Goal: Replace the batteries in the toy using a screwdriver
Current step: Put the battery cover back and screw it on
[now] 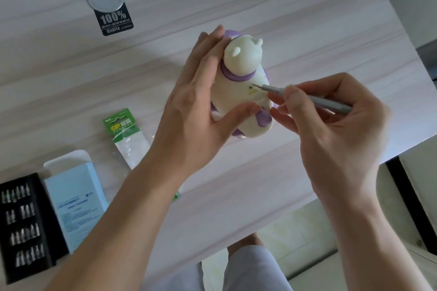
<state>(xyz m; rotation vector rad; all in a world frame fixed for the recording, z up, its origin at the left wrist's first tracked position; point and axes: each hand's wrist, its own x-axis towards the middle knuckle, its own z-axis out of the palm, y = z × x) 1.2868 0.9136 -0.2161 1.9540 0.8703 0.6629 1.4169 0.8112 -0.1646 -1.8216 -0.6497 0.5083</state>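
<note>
The left grip (pixel 196 106) holds the toy (pixel 238 71) over the middle of the tabletop (pixel 71 78), fingers along its left side and thumb pressed across its near side. The right grip (pixel 331 130) pinches the screwdriver (pixel 314 98) by its grey shaft. The tip sits at a small dark hole in the toy's white body, just below the purple collar. At the near left lie a battery pack (pixel 125 134), a box (pixel 75 201) and a bit case (pixel 21 227).

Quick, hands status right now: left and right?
Left hand: holds the toy between thumb and fingers.
Right hand: pinches the screwdriver, tip at the toy's screw.
</note>
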